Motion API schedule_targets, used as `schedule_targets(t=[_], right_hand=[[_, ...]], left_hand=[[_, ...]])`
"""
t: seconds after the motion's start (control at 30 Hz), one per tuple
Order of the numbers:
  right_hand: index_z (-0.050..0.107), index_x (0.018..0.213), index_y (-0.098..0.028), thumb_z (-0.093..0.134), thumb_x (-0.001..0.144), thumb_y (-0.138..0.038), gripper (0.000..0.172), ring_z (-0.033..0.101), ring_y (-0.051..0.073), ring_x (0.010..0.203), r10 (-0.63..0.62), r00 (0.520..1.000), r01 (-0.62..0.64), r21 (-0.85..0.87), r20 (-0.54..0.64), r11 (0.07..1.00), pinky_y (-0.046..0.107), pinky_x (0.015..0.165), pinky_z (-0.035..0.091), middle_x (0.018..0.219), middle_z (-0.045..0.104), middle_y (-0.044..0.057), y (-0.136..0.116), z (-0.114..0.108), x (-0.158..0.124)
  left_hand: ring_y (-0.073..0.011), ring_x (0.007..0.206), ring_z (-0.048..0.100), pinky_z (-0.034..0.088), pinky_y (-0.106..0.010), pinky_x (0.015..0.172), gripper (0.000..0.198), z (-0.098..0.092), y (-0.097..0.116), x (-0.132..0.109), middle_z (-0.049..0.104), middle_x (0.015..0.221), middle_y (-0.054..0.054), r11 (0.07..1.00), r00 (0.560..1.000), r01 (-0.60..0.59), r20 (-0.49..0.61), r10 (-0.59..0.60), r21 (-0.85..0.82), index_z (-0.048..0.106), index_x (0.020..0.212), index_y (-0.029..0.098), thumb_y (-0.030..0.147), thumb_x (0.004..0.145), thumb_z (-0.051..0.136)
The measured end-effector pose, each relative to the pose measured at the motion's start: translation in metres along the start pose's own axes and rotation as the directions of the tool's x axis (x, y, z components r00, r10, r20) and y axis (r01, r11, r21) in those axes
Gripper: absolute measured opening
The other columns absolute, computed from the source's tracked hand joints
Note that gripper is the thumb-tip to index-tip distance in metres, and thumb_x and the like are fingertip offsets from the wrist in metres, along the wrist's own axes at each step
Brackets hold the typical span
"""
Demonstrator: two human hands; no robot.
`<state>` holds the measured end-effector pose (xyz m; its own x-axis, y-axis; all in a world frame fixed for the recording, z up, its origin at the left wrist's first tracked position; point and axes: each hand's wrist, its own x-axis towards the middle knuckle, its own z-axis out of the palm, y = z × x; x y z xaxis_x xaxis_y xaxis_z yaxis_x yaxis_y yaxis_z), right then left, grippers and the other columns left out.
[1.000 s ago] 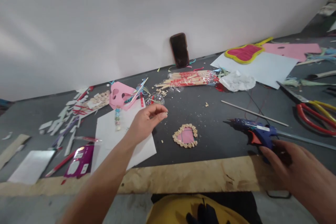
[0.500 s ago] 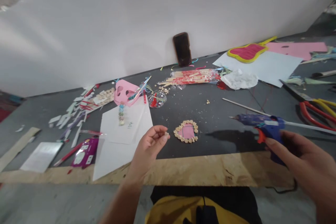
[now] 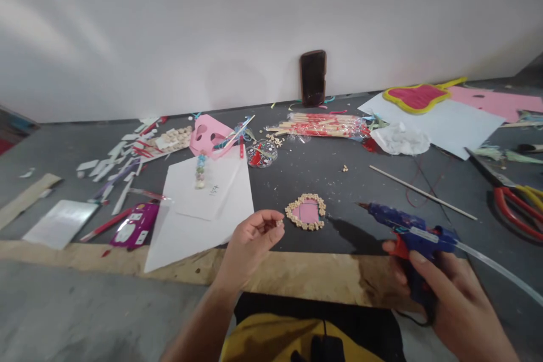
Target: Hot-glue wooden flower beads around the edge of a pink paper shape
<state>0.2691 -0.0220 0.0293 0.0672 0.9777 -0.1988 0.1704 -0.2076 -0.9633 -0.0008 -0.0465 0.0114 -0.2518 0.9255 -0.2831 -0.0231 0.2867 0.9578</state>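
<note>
The left hand [image 3: 250, 240] is pinching one small cream bead [image 3: 279, 223] in its fingertip grip. The right hand [image 3: 443, 291] is clasping one blue plastic hot-glue gun [image 3: 413, 235], nozzle pointing to ten o'clock. One pink bead-rimmed heart [image 3: 306, 212] is lying on the dark counter [image 3: 331, 175] at the bead's one o'clock — steadying the nozzle and dabbing sparingly is looking wisest.

**Clutter on the dark table**

A phone [image 3: 313, 77] leans upright against the white wall. Just in front of it lies a packet of sticks [image 3: 322, 124], with a crumpled tissue [image 3: 401, 138] beside its right end. White paper sheets [image 3: 199, 209] overlap at the near left, with a pink mask [image 3: 210, 136] at their far edge and a purple packet [image 3: 134, 225] to their left. Scissors [image 3: 515, 198] lie at the far right, a thin stick [image 3: 422, 192] slanted near them.
</note>
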Motion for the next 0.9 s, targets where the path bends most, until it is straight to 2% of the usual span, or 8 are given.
schedule_targets(t=[0.1,0.23,0.33,0.47,0.6,0.7,0.9], right_hand=[[0.063,0.083,-0.021,0.056,0.081,-0.050,0.029,0.049,0.012,0.048,-0.009,1.000,0.009,-0.053,-0.009,0.999,0.022,0.044,0.042,0.056,0.056,0.000,-0.002,0.006,-0.007],[0.060,0.089,-0.024,0.056,0.082,-0.048,0.026,0.052,0.013,0.054,-0.032,0.999,0.031,-0.057,-0.030,0.998,0.024,0.048,0.046,0.071,0.062,0.000,0.005,0.011,-0.020],[0.060,0.093,-0.024,0.055,0.083,-0.047,0.025,0.057,0.016,0.061,-0.095,0.995,0.095,-0.120,0.010,0.988,0.026,0.052,0.050,0.076,0.063,0.001,0.016,0.010,-0.024],[0.060,0.095,-0.024,0.049,0.089,-0.041,0.021,0.057,0.016,0.063,-0.181,0.977,0.201,-0.189,0.116,0.961,0.027,0.055,0.051,0.077,0.063,0.002,0.031,0.005,-0.024],[0.058,0.100,-0.024,0.049,0.089,-0.036,0.019,0.058,0.017,0.068,-0.259,0.947,0.300,-0.231,0.192,0.926,0.027,0.057,0.052,0.082,0.063,0.003,0.044,0.002,-0.022],[0.058,0.104,-0.023,0.050,0.089,-0.035,0.021,0.060,0.018,0.072,-0.298,0.933,0.343,-0.258,0.200,0.903,0.028,0.059,0.053,0.086,0.064,0.005,0.049,0.001,-0.021],[0.062,0.096,-0.021,0.052,0.087,-0.041,0.024,0.060,0.020,0.070,-0.319,0.926,0.368,-0.298,0.203,0.881,0.030,0.058,0.052,0.080,0.064,0.006,0.038,0.002,-0.017]], left_hand=[[-0.0131,0.070,0.055,0.045,-0.023,0.065,0.019,0.010,0.000,0.001,0.062,0.076,-0.001,0.993,0.998,-0.038,0.052,0.032,0.113,0.069,0.091,0.022,0.033,0.076,0.068],[-0.0139,0.070,0.054,0.045,-0.025,0.068,0.016,0.023,0.001,0.002,0.064,0.083,-0.001,0.914,0.971,-0.236,0.111,0.211,0.328,0.070,0.094,0.025,0.026,0.081,0.062],[-0.0140,0.070,0.054,0.045,-0.025,0.069,0.018,0.032,0.002,0.004,0.065,0.084,-0.001,0.867,0.952,-0.307,0.142,0.273,0.393,0.070,0.097,0.026,0.023,0.082,0.060],[-0.0132,0.070,0.054,0.045,-0.025,0.070,0.019,0.039,0.001,0.007,0.064,0.082,0.000,0.844,0.950,-0.312,0.150,0.273,0.437,0.069,0.099,0.025,0.022,0.083,0.058],[-0.0122,0.069,0.056,0.045,-0.024,0.069,0.021,0.043,0.001,0.008,0.065,0.079,0.002,0.842,0.967,-0.253,0.130,0.217,0.476,0.067,0.101,0.025,0.020,0.081,0.061],[-0.0114,0.066,0.056,0.044,-0.023,0.066,0.018,0.046,0.004,0.008,0.065,0.078,0.003,0.840,0.973,-0.228,0.130,0.188,0.493,0.067,0.097,0.025,0.019,0.081,0.063],[-0.0111,0.066,0.055,0.045,-0.023,0.067,0.017,0.050,0.009,0.008,0.067,0.079,0.003,0.796,0.960,-0.281,0.146,0.241,0.536,0.068,0.092,0.024,0.015,0.078,0.068]])
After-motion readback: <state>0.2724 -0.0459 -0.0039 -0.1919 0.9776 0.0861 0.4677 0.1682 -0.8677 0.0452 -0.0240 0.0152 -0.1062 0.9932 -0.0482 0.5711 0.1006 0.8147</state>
